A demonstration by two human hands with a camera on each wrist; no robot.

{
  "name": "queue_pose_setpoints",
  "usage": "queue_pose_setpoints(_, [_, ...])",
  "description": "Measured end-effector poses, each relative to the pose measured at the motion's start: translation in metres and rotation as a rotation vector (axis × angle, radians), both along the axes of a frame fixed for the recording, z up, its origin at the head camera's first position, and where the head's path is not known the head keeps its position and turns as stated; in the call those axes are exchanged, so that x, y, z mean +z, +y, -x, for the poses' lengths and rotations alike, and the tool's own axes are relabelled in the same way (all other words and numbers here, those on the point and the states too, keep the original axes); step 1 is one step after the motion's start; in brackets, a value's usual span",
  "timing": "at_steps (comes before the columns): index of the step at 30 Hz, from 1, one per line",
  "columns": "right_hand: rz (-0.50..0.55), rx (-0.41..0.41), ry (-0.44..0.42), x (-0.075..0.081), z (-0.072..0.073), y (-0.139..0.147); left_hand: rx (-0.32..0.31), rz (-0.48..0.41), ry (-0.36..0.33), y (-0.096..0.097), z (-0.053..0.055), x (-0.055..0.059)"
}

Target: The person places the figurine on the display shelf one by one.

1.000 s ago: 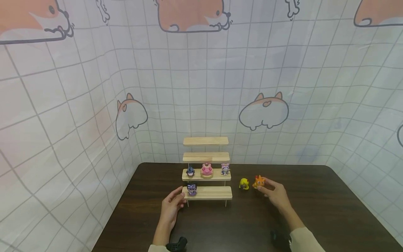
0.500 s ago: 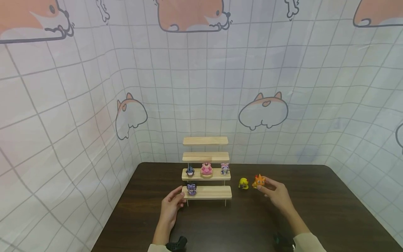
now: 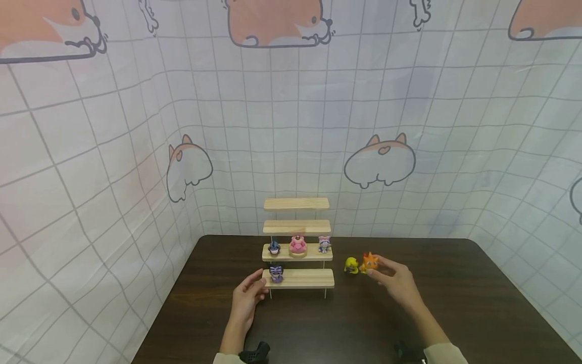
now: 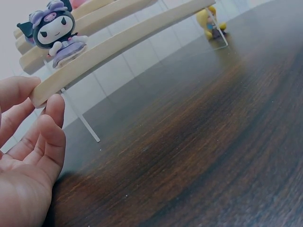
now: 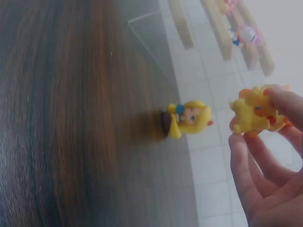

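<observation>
My left hand (image 3: 246, 302) pinches the left end of the lowest board of a tiered wooden display stand (image 3: 309, 278). Close to those fingers, a purple and black figurine (image 4: 57, 30) stands on that board. In the right wrist view, my right hand (image 5: 272, 177) holds an orange and yellow figurine (image 5: 253, 111) between thumb and fingers. A yellow-haired figurine (image 5: 190, 118) stands on the table beside it, to the right of the stand in the head view. The held figurine appears just right of this one there.
On the second board are a dark blue figurine (image 3: 274, 247), a pink figurine (image 3: 298, 246) and a lilac figurine (image 3: 324, 244). Thin legs (image 4: 81, 116) support the stand on the dark wooden table (image 3: 218, 263). A patterned curtain (image 3: 377, 101) hangs behind.
My right hand has moved slightly left with the orange and yellow figurine, closer to the yellow-haired one. The left hand keeps its grip on the board.
</observation>
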State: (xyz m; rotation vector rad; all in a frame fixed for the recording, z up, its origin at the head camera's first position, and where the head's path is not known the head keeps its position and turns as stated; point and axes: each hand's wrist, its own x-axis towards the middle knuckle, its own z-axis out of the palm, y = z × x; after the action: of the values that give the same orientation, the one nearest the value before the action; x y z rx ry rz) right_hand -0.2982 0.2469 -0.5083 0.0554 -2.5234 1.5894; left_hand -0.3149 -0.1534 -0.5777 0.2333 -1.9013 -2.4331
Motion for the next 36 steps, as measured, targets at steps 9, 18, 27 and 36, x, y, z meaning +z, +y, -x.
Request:
queue_pose_setpoints(9, [-0.015, 0.033, -0.009, 0.009, -0.009, -0.023, -0.002, -0.009, 0.001, 0.0, -0.001, 0.001])
queue_pose_setpoints(18, [0.017, 0.08, 0.033, 0.006, -0.008, -0.046, 0.0, -0.006, -0.007, 0.0, -0.001, 0.0])
queue_pose_setpoints(27, [0.013, 0.103, 0.044, 0.008, -0.011, -0.07, -0.005, -0.01, -0.002, 0.001, -0.001, 0.001])
queue_pose_setpoints(36, [0.004, 0.034, 0.086, 0.009, -0.011, -0.084, -0.007, -0.009, 0.006, 0.0, -0.002, 0.001])
